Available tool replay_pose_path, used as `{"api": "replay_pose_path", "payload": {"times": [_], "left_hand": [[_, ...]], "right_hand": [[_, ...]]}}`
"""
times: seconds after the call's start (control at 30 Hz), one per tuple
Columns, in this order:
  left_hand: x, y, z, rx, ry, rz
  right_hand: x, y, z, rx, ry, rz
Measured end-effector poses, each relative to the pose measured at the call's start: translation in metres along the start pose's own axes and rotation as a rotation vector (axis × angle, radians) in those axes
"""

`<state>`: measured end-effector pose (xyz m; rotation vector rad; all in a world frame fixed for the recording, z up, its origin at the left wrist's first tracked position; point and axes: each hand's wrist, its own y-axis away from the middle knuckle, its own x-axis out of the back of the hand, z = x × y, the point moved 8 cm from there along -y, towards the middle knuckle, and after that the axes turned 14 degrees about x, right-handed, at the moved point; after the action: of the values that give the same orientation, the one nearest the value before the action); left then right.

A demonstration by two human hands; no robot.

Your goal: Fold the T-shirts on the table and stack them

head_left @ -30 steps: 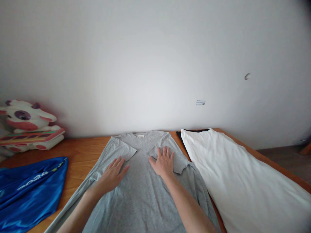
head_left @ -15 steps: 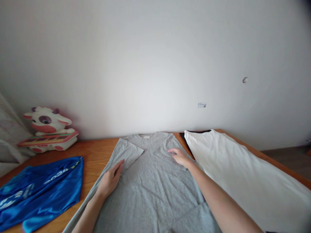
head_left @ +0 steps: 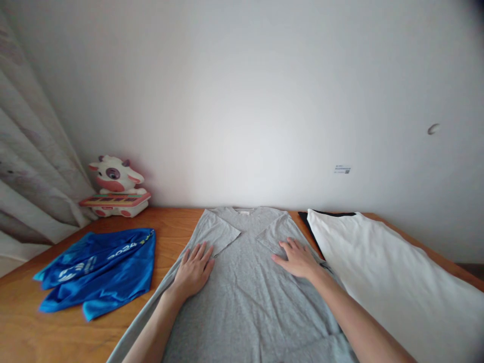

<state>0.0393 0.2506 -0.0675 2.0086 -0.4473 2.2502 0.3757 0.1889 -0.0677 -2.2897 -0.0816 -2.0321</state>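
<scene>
A grey T-shirt (head_left: 242,292) lies spread on the wooden table, its neckline toward the wall and both short sleeves laid inward over the body. My left hand (head_left: 194,270) rests flat on its left side, just below the left sleeve, with fingers apart. On the right, my right hand (head_left: 297,258) lies with spread fingers on the lower edge of the right sleeve. Neither hand grips the fabric. The shirt's bottom hem is out of view.
Left of the shirt, a crumpled blue garment (head_left: 102,272) with white print lies on the table (head_left: 174,224). Behind it stands a cow-shaped toy keyboard (head_left: 117,189), near a curtain (head_left: 34,151). A white garment (head_left: 381,267) with black fabric beneath covers the right side. The wall closes off the back.
Both hands have flattened and spread their fingers on the shirt. The view has turned left, so more of the curtain and blue garment shows.
</scene>
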Motion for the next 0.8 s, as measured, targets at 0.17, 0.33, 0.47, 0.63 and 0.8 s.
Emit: {"api": "replay_pose_path", "payload": {"times": [0.17,0.33,0.47,0.63,0.8], "left_hand": [[0.008,0.002,0.0,-0.035,0.13,0.031],[0.025,0.002,-0.004,-0.048,0.274,0.152],[0.031,0.004,-0.004,-0.042,0.28,0.191],[0.034,0.005,0.0,-0.028,0.289,0.169],[0.035,0.006,-0.001,-0.019,0.356,0.107]], "right_hand": [[0.023,-0.038,-0.049,0.161,0.052,0.09],[0.028,-0.079,-0.072,0.321,0.074,0.05],[0.023,-0.097,-0.068,0.38,0.078,-0.03],[0.023,-0.099,-0.062,0.359,0.084,-0.014],[0.025,-0.101,-0.059,0.288,0.054,0.057]]}}
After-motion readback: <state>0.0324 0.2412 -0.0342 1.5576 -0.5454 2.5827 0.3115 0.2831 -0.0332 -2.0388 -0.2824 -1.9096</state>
